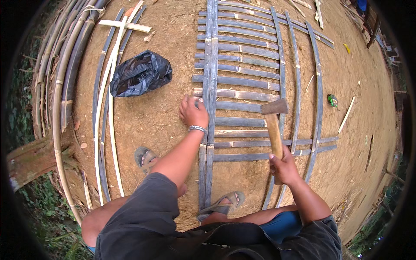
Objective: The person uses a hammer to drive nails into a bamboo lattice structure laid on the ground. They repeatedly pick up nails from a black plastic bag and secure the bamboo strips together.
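My right hand (284,167) is closed round the wooden handle of a hatchet (274,132). Its dark, flat head is held up over the right part of a bamboo lattice frame. Many dark slats cross the frame, fixed to a long upright double bamboo strip (210,65). Just left of that strip, my left hand (193,112) has its fingers curled about the end of one bamboo slat (236,106). The fingertips are partly hidden there. A braided bracelet (197,128) circles the left wrist.
A black plastic bag (141,73) lies on the dirt ground left of the frame. Beyond it are pale and dark split bamboo strips (113,117) and a stack of bamboo poles (65,78). A green tape measure (332,100) rests at the right. My sandaled feet stand near the frame's lower end.
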